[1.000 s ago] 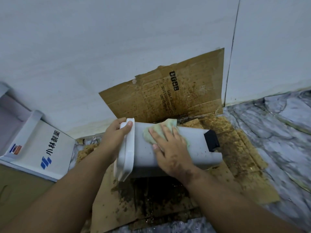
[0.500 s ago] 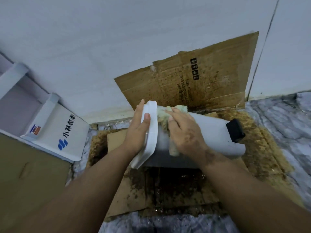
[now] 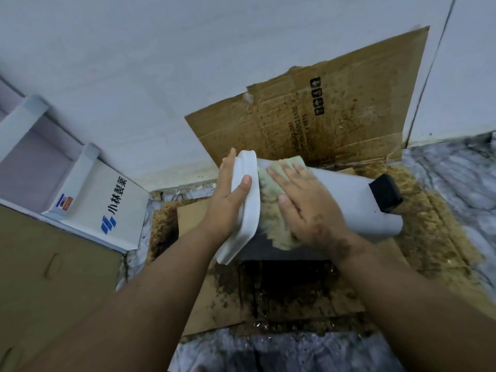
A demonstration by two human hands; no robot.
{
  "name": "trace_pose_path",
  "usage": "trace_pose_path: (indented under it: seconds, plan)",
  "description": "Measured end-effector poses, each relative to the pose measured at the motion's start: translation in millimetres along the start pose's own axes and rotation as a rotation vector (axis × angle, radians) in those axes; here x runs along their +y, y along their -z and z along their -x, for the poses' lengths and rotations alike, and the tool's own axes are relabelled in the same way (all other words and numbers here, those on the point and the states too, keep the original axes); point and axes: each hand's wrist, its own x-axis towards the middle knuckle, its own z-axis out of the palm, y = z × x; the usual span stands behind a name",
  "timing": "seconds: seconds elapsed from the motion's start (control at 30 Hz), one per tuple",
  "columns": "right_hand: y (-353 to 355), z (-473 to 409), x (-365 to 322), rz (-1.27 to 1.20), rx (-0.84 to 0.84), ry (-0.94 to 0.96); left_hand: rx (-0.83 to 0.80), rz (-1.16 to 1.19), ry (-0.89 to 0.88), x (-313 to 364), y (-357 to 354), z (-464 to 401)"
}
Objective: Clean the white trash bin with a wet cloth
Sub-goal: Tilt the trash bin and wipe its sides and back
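surface: we see a grey marbled floor (image 3: 456, 167) | on it: stained flattened cardboard (image 3: 268, 296), wet and dark in the middle | left: white printed box (image 3: 118, 208) lying on plain cardboard sheet (image 3: 40, 264)

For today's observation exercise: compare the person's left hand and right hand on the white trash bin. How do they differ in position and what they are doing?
The left hand holds the trash bin at its lid end, thumb over the rim; the right hand lies on the bin's side. The left hand touches bare plastic; the right hand presses the green cloth flat under straight fingers. Both touch the bin, which lies on its side.
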Motion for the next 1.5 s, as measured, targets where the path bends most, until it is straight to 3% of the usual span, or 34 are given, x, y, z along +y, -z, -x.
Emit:
trace_pose_path:
  seconds: [0.13, 0.2, 0.27, 0.37, 0.5, 0.57, 0.67, 0.77, 0.9, 1.0, 1.2, 1.33, 1.5]
  plan:
    - [19, 25, 66, -0.047, 0.027, -0.288, -0.017, -0.062, 0.003, 1, 2, 5]
    - [21, 22, 60, 0.038, 0.089, -0.409, -0.002, -0.087, -0.005, 3, 1, 6]
    - [13, 3, 24, 0.142, 0.101, -0.379, 0.010, -0.099, -0.014, 6, -2, 4]
    - [-5, -23, -25, -0.004, -0.055, -0.225, 0.021, -0.094, -0.035, 8, -6, 3]
    - [7, -10, 26, -0.038, -0.077, -0.004, 0.037, -0.020, -0.015, 4, -6, 6]
    - [17, 14, 66, -0.035, -0.035, -0.073, 0.053, -0.022, 0.001, 2, -5, 7]
    - [24, 34, 97, -0.022, 0.024, -0.338, 0.077, -0.037, 0.015, 1, -4, 6]
    - [9, 18, 56, 0.085, 0.031, -0.455, 0.085, -0.058, 0.018, 1, -5, 2]
    - [-6, 6, -23, 0.018, 0.005, -0.053, 0.088, -0.062, -0.009, 6, -10, -3]
    - [7, 13, 9, 0.013, 0.022, 0.095, 0.071, -0.046, -0.015, 10, -16, -5]
    - [39, 50, 105, -0.041, 0.030, -0.359, 0.089, -0.066, 0.017, 11, -14, -7]
    - [42, 41, 104, 0.144, 0.090, -0.255, 0.099, -0.113, -0.005, 13, -18, -8]
    - [29, 76, 114, 0.030, 0.097, -0.283, 0.058, -0.134, -0.034, 21, -24, -8]
